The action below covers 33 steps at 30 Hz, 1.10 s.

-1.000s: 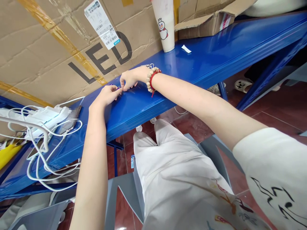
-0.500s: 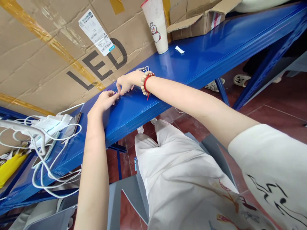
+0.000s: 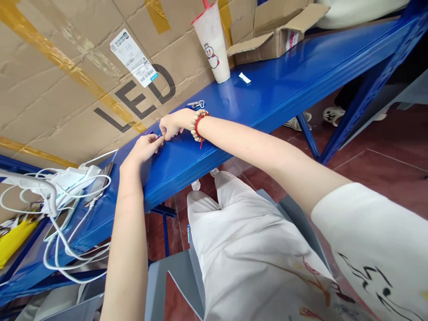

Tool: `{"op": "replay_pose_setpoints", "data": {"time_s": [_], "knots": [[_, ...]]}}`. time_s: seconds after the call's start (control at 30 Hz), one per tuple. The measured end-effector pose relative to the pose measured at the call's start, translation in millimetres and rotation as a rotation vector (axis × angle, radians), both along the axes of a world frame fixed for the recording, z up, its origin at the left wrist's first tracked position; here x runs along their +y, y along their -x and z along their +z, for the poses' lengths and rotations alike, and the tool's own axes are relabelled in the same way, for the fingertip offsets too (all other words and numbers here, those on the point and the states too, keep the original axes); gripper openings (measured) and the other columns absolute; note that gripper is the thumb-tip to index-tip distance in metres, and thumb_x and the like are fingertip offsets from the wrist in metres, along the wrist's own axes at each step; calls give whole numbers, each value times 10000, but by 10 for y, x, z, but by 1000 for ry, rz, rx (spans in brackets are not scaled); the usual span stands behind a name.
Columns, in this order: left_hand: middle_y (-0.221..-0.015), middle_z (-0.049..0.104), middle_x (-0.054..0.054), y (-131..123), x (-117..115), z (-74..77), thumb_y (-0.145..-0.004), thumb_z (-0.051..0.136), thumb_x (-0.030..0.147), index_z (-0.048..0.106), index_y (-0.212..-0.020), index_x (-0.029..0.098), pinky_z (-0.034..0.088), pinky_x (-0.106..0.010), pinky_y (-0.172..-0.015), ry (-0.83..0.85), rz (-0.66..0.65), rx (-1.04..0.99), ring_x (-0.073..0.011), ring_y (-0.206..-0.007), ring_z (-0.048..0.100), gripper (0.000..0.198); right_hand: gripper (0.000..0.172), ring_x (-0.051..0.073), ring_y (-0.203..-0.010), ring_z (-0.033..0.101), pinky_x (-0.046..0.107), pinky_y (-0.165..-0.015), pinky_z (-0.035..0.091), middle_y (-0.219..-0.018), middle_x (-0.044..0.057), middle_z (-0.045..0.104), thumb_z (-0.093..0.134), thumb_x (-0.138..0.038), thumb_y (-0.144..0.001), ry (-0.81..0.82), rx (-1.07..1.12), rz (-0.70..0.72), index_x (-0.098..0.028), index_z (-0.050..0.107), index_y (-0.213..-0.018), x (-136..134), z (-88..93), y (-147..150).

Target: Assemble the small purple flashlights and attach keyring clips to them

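Observation:
Both my hands meet on the blue metal shelf (image 3: 274, 93), in front of a big cardboard box marked LED (image 3: 76, 76). My left hand (image 3: 143, 148) rests on the shelf with fingers curled, pinching a small item I cannot make out. My right hand (image 3: 173, 123), with a bead and red cord bracelet at the wrist, pinches the same spot from the right. A small purple bit (image 3: 150, 132) shows just above the fingers. A small bunch of keys (image 3: 196, 104) lies on the shelf just behind my right hand.
A white cup with a snowman print (image 3: 213, 49) stands on the shelf further back, next to an open small carton (image 3: 274, 31) and a white paper scrap (image 3: 244, 77). White chargers and tangled cables (image 3: 63, 196) lie at left. Grey chair below me; someone's shoes (image 3: 334, 113) beyond.
The view has shifted slightly, so more of the shelf and the keys behind my right hand show. Both hands stay pinched together at the same spot on the shelf.

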<state>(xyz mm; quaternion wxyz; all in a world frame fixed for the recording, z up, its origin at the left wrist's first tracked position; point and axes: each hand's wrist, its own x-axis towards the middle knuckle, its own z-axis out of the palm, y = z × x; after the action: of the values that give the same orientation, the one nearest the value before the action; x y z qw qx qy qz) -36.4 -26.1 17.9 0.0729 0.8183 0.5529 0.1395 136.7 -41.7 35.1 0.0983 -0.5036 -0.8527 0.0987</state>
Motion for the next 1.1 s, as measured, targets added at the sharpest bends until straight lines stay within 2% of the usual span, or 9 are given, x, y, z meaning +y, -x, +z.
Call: {"op": "replay_pose_setpoints", "data": {"time_s": [0.3,0.77,1.0,1.1], "knots": [[-556,564,-7,5,7,-26,-787,518,452,581,-678,146,390,-228,-542,-4,0,-27,-121,-531,500,331,341,177,-943,616,380,-888,454,-968,27,661,574,-291,-837,13,13,3,-115,652,-1119,31,-19,-9],[-546,563,-8,8,17,-22,-783,519,452,586,-672,153,393,-228,-532,6,-10,-37,-123,-519,504,326,334,189,-955,614,405,-911,439,-936,27,655,587,-285,-835,20,48,8,-97,654,-1103,40,-29,-19],[-508,510,7,-18,-16,6,-781,501,438,537,-630,169,361,-226,-519,5,-5,-4,-122,-504,471,310,336,174,-960,602,402,-938,428,-961,39,653,599,-296,-827,29,51,13,-94,654,-1090,43,-24,-20],[-500,493,11,-26,-32,20,-778,494,458,534,-636,173,354,-231,-521,4,1,13,-126,-501,459,321,316,170,-952,597,415,-929,433,-886,23,653,633,-268,-796,48,77,-9,-96,664,-1058,79,-37,-3]]}}
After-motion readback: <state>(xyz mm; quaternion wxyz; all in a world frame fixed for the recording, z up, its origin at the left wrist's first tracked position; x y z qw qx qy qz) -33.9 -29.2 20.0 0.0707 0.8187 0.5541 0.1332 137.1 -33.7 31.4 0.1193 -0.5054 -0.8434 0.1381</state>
